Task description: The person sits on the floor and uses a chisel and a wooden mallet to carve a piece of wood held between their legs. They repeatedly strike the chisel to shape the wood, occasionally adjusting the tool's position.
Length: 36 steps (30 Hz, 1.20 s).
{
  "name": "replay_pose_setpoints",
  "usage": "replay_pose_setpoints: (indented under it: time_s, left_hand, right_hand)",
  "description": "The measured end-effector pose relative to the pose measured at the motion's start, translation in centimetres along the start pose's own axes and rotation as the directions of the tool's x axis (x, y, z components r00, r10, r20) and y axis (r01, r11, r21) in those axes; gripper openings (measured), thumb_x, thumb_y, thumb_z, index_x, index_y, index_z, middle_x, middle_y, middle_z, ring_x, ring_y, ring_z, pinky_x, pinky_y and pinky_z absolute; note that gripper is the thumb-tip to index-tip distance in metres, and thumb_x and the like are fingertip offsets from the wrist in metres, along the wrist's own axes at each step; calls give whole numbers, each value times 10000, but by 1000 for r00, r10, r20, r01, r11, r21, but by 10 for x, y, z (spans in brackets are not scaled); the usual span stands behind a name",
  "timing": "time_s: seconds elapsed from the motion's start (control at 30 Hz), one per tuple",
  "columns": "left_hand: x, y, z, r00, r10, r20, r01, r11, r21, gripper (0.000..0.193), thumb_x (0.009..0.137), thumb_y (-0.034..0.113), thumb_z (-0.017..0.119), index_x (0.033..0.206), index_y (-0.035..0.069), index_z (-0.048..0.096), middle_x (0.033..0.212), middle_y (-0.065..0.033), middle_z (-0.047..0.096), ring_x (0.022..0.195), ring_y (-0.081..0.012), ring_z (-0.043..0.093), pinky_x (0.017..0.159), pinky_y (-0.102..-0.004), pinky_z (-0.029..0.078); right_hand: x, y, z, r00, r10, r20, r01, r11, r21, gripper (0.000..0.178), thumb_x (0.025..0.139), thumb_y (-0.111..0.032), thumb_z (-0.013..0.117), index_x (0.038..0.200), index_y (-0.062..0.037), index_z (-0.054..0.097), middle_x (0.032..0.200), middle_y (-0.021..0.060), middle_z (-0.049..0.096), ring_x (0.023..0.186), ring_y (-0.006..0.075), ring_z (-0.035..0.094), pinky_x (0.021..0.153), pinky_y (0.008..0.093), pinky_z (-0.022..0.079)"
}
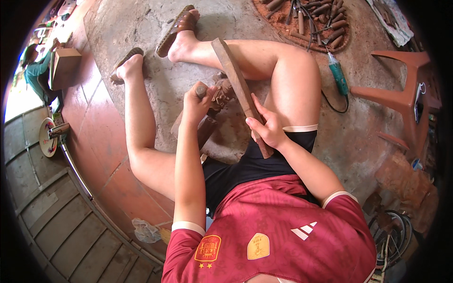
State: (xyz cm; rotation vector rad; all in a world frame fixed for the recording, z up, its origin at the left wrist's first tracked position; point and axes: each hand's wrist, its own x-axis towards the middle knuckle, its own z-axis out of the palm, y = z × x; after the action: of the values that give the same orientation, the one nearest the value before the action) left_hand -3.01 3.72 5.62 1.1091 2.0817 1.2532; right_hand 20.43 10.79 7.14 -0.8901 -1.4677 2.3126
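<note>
My left hand (195, 107) is closed around a round-ended tool handle (201, 90); the rest of the tool is hidden from me. Right beside that fist, low between my legs, sits a carved piece of brown wood (222, 90) with curled, ragged detail. My right hand (268, 126) grips a long, flat wooden bar (238, 85) near its lower end, thumb on its face and fingers along its right edge. The bar slants up and left across my bent right leg. Darker wood (206, 128) shows under my left wrist.
A round tray (348, 40) at the far right holds several wooden-handled tools. Near it a green corded power tool (338, 75) lies on the concrete. An orange plastic stool (394, 94) is on its side at right. Another person (37, 73) sits by a box (65, 68) at far left.
</note>
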Motion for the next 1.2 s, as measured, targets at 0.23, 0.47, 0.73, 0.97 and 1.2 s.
replay_pose_setpoints:
  time_s: [0.23, 0.47, 0.73, 0.97, 1.2]
  left_hand:
    - [-16, 1, -7, 997, -9, -74, 5, 998, -62, 269, 897, 142, 700, 734, 31, 517, 583, -34, 530, 546, -100, 473, 534, -279, 432]
    - [-25, -29, -5, 974, -172, -146, 88, 886, -456, 276, 916, 150, 685, 727, 46, 512, 602, 8, 536, 561, -68, 453, 528, -250, 412]
    - [-3, -2, 9, 995, -97, -12, 98, 995, 18, 277, 885, 173, 692, 736, 18, 517, 604, -80, 496, 582, -132, 433, 562, -323, 438]
    - [-2, -10, 11, 997, -71, 7, 71, 994, -88, 103, 866, 97, 640, 834, 13, 590, 673, -67, 594, 645, -114, 523, 622, -310, 477]
    - [-5, -8, 7, 997, -69, 30, 69, 997, -20, 143, 839, 67, 642, 974, 21, 661, 761, -91, 679, 728, -126, 625, 693, -307, 515]
  right_hand:
    - [-8, -5, 2, 1000, 6, 18, -6, 1000, 23, 762, 935, -171, 606, 1547, -59, 164, 727, 20, 544, 504, 105, 539, 488, 254, 469]
    - [-10, 3, 1, 994, -106, 6, 106, 985, -133, 751, 907, -197, 649, 1493, 59, 253, 1278, 184, 566, 1122, 170, 555, 987, 290, 416]
    - [-22, -46, 0, 984, -146, 103, 174, 911, -374, 737, 865, -181, 675, 1482, 16, 324, 1223, 226, 634, 937, 138, 643, 849, 279, 504]
    - [-31, -86, 6, 949, -262, 178, 315, 738, -596, 744, 818, -138, 683, 1475, -22, 357, 775, 247, 656, 563, 244, 642, 631, 345, 524]
    - [-34, -93, 11, 906, -361, 219, 418, 692, -588, 754, 812, -130, 681, 1480, -27, 346, 737, 241, 633, 605, 330, 644, 624, 396, 521]
